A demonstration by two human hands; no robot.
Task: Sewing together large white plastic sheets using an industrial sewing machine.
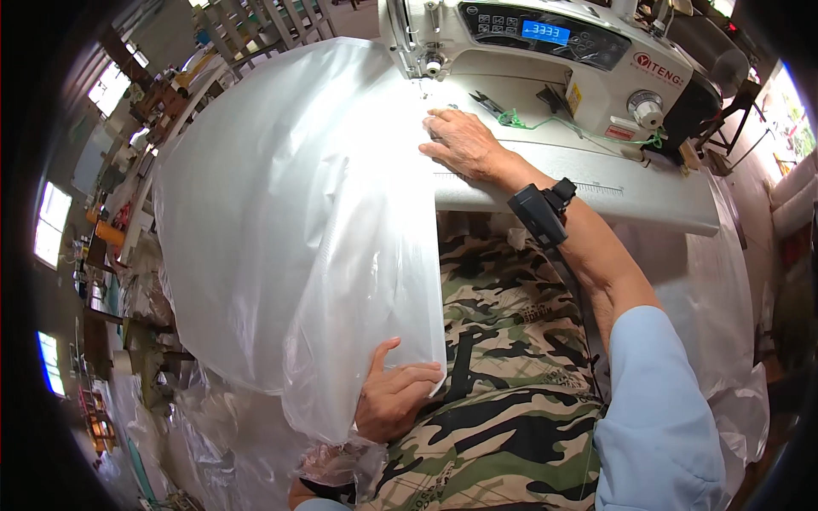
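A large sheet of translucent white plastic spreads over the left of the sewing table and hangs down toward my lap. Its straight right edge runs from the sewing machine's needle area down to my left hand. That hand lies on the sheet's lower edge, fingers stretched to the right and thumb apart. My right hand rests by the same edge just below the needle, fingers toward the left and spread from the thumb. Bright glare partly washes out its fingertips. The white sewing machine stands at the top, its blue display lit.
Black thread snips and a tangle of green thread lie on the machine bed. A ruler strip runs along the table's front. More clear plastic hangs at right. A metal rack stands behind, and cluttered shelves line the left.
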